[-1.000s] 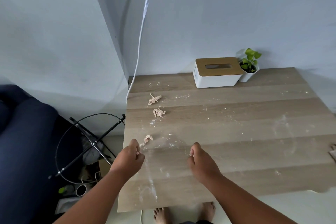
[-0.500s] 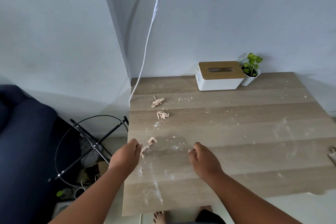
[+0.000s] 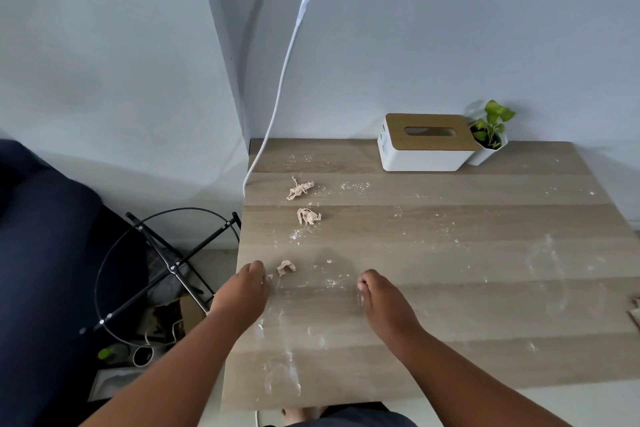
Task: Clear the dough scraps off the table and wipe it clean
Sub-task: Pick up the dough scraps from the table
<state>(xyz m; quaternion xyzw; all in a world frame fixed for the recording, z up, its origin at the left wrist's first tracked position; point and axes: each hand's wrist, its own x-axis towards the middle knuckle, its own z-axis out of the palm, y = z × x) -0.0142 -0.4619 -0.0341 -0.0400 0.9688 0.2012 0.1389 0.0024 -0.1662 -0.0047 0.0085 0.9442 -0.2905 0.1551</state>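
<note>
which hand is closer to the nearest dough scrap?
Left. The left hand sits just left of the nearest dough scrap, not touching; the right hand is well off to its right.

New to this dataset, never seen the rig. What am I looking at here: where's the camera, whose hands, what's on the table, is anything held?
There is no robot: a person works with bare hands. The single picture comes from a wide-angle camera on the person's head, looking forward and down, so both forearms enter from the bottom.

The wooden table is dusted with flour and carries three dough scraps: a far one, a middle one and a near one. A white tissue box with a wooden lid and a small potted plant stand at the back.

The left hand sits just left of the near scrap; the right hand is over the flour. Both have curled fingers; whether they pinch crumbs is too small to tell.
</note>
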